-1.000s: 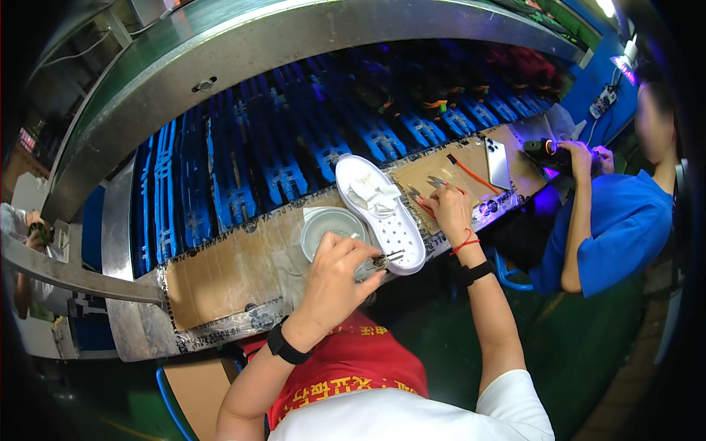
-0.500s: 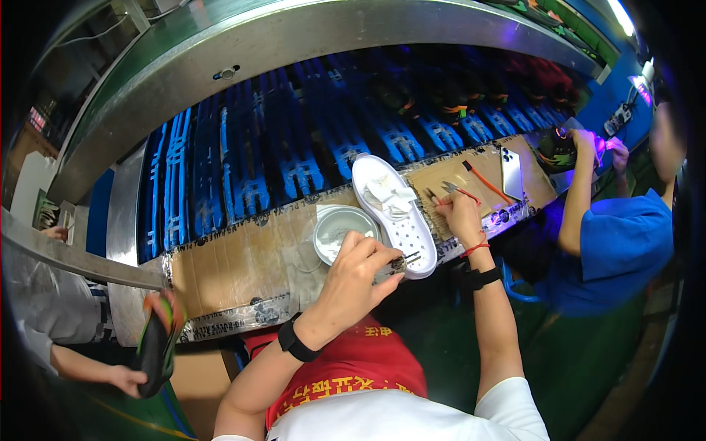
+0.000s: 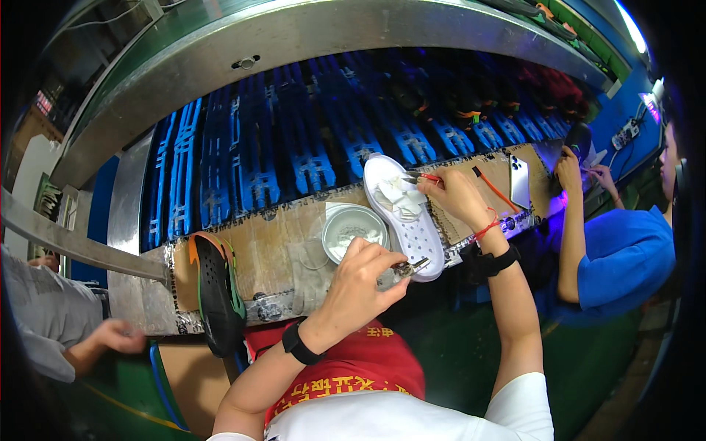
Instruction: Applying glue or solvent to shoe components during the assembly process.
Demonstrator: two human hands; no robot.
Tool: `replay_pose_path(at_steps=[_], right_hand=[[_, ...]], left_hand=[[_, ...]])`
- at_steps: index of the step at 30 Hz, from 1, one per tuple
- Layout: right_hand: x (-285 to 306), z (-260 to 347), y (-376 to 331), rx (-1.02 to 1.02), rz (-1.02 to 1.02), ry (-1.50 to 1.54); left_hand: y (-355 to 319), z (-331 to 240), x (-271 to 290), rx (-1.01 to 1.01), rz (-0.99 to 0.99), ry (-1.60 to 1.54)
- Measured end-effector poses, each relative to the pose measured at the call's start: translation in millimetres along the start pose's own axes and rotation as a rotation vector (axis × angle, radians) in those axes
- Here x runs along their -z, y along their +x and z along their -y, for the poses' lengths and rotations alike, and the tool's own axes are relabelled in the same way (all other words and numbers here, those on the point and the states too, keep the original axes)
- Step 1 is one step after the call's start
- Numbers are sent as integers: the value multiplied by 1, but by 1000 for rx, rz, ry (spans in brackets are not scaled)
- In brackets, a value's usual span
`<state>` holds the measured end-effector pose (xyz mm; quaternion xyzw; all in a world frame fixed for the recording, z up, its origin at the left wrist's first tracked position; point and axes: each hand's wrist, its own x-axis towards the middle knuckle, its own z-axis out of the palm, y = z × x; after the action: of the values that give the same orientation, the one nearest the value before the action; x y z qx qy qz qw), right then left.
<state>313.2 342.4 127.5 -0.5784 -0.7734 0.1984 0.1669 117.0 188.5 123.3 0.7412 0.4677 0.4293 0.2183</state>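
My right hand [image 3: 457,197] pinches a pointed metal tool with red handles, which looks like tweezers [image 3: 426,177]; its tip is over the far part of a white shoe sole [image 3: 421,253]. Crumpled white scraps [image 3: 401,200] lie in that sole, and small holes dot its near part. My left hand [image 3: 360,278] is closed on a small metal piece [image 3: 404,269] with thin dark prongs, by the sole's near end; its exact kind is unclear. Beside the sole stands a round metal bowl [image 3: 329,229] with whitish bits inside, partly hidden by my left hand.
A black shoe [image 3: 215,294] with orange and green edging leans over the table's left edge. A white phone [image 3: 519,182] and an orange-red strip [image 3: 494,189] lie at right. Blue conveyor slats [image 3: 309,165] run behind. Co-workers stand left and right, one in a blue shirt [image 3: 621,253].
My right hand has moved left and away from me with the red-handled tool, to over the scraps. At left, a co-worker's hand has let go of the black shoe, now on the table edge.
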Motion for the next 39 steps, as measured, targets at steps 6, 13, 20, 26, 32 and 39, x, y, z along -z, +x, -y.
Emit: replay_pose_path(at_steps=[6, 13, 20, 26, 32, 39], right_hand=[[-10, -20, 18, 277, -56, -101], [-7, -5, 20, 373, -78, -314], [-11, -13, 29, 427, -2, -404], [-7, -8, 22, 476, -62, -410], [1, -5, 12, 504, -227, -402], [14, 4, -11, 416, -354, -120]], left_hand=[[-1, 0, 1, 13, -5, -11], [-3, 2, 2, 34, 11, 2], [-2, 9, 4, 62, -12, -27], [-1, 12, 14, 142, -82, -97], [-2, 18, 24, 273, -117, -215], [-4, 40, 33, 532, -262, -567]])
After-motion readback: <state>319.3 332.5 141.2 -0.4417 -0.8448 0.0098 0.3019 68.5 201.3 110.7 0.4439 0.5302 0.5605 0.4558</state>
